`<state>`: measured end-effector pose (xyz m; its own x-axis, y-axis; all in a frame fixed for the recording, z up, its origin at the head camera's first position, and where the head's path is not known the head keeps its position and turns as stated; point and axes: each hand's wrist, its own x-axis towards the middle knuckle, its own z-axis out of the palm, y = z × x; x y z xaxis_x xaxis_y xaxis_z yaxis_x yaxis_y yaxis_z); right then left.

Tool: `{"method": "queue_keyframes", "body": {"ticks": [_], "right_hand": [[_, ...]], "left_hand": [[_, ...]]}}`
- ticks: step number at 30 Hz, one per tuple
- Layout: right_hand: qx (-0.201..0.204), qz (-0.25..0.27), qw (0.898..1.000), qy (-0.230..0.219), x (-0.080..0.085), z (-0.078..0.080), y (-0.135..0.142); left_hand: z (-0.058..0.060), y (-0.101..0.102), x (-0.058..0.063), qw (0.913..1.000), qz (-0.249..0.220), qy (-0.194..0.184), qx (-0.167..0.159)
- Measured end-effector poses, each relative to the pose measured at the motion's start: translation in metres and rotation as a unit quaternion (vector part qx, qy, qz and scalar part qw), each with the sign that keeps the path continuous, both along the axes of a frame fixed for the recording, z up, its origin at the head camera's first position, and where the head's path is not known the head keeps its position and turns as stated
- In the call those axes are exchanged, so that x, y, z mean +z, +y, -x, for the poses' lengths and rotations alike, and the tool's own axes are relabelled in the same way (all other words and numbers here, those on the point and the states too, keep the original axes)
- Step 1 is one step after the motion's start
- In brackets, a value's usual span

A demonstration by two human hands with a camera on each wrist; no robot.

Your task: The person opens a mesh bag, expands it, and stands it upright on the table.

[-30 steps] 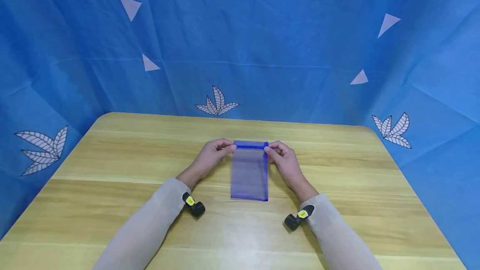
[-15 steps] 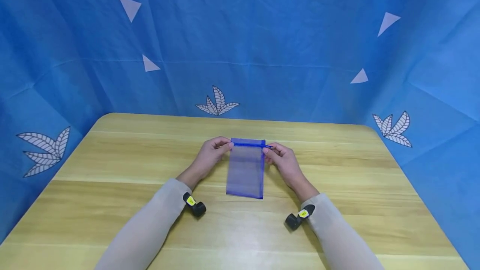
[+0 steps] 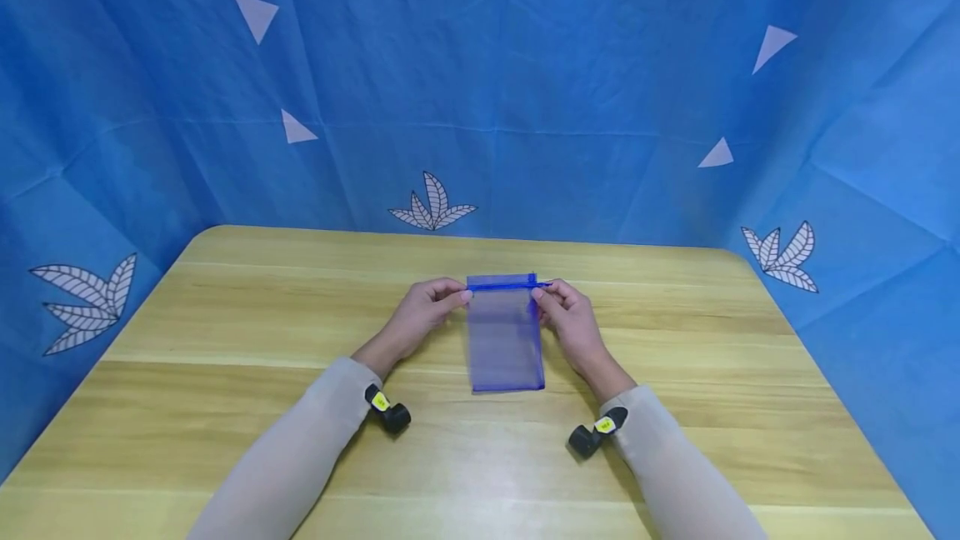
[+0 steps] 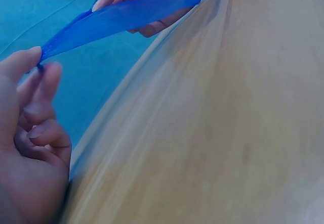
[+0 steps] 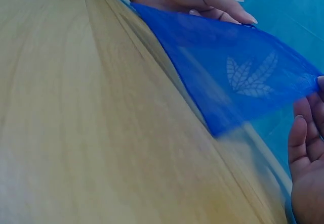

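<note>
A thin blue bag pinched at both sides, held over the table.
The left hand and right hand each pinch one edge near the dark band, the bottom edge ungripped; if either pinch loosens, the flimsy mesh could slip and fold over, while pulling too hard apart might bunch the band or strain the seams.

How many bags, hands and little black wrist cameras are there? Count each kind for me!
Sheer blue drawstring bag: 1
Hands: 2, left hand and right hand
Black wrist cameras: 2, left camera and right camera
Total: 5
</note>
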<state>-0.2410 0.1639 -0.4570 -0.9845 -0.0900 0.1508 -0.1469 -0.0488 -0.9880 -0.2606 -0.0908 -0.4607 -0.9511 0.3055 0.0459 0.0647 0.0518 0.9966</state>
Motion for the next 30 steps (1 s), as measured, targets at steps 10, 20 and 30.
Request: {"method": "queue_keyframes", "body": {"ticks": [10,20,30], "right_hand": [[0.013,0.021,0.999,-0.021,0.0008,-0.0013,-0.0027],[0.039,-0.048,0.998,-0.007,-0.0004,-0.0038,-0.002],[0.0,-0.005,1.0,0.011,-0.001,-0.0019,-0.0003]], "left_hand": [[0.0002,-0.0011,0.0009,0.9996,-0.021,0.011,0.015],[0.0012,-0.0025,0.0008,0.9964,-0.069,-0.004,0.049],[-0.0041,0.0007,0.0009,0.9973,-0.072,-0.015,0.007]]}}
